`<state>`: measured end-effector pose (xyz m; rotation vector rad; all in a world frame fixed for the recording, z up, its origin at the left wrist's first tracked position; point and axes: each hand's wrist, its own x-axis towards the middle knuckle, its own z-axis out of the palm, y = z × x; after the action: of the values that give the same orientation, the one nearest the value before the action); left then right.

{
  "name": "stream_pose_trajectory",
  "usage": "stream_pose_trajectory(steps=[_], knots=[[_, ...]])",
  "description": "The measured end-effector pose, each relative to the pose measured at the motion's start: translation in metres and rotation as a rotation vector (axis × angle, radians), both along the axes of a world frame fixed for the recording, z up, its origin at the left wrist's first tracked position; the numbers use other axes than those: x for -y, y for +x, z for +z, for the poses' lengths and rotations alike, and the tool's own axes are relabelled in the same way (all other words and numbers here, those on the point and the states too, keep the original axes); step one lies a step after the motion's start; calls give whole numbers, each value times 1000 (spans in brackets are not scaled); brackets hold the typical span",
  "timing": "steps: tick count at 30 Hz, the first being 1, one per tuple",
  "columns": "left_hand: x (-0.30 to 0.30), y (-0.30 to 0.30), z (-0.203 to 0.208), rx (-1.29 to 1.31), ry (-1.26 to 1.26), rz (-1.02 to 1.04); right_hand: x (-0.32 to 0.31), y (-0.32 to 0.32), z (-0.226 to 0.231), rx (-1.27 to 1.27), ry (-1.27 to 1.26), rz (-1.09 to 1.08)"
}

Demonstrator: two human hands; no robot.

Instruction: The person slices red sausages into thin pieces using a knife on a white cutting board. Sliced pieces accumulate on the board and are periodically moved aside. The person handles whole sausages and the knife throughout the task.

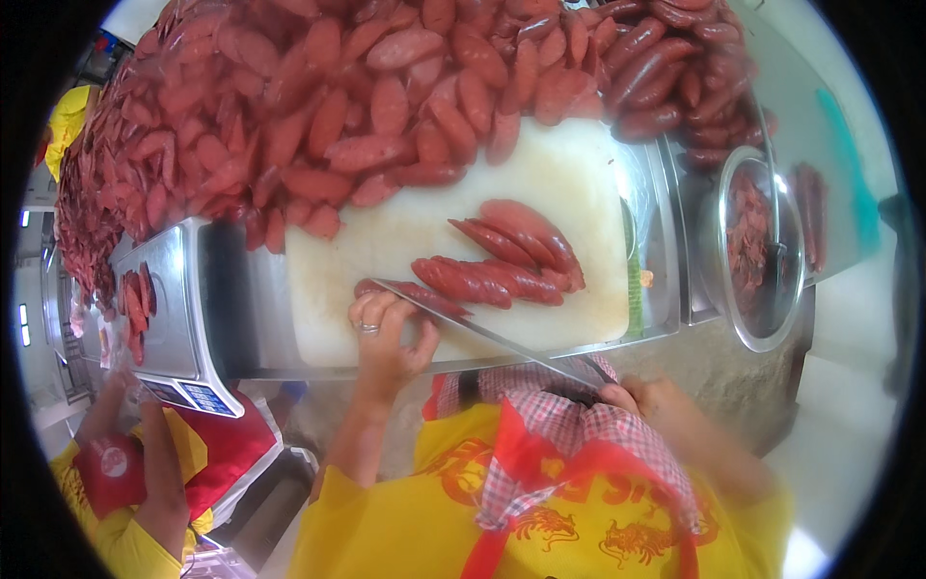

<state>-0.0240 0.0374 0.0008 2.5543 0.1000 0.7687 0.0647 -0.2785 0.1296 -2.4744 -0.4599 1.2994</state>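
My left hand (pixel 388 333), a ring on one finger, is closed on a red sausage (pixel 439 300) at the near edge of a white cutting board (pixel 386 236). Across that sausage lies the long thin blade of a knife (pixel 492 337), its tip close to my left fingers. In my right hand (pixel 637 394), beside my apron at the near right, is the knife's handle, mostly hidden by the fingers. Several more dark red sausages (pixel 521 234) lie grouped on the board just beyond, some apparently sliced on the slant.
A large heap of slant-cut sausage slices (pixel 318 106) overlaps the board's far edge. Whole sausages (pixel 656 82) are piled far right, above a metal bowl (pixel 762 341) of red pieces. Left stands a scale (pixel 174 289) with sausage pieces; a co-worker in a red cap (pixel 111 468) is nearby.
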Motion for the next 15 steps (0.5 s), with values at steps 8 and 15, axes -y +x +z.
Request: stream_pose_trajectory(steps=[8,15], knots=[[-2,0,3,5,-33,-39,-91,12,-71,69,258,172],[-6,-6,2,41,-50,112,-85,15,-57,238,409,221]])
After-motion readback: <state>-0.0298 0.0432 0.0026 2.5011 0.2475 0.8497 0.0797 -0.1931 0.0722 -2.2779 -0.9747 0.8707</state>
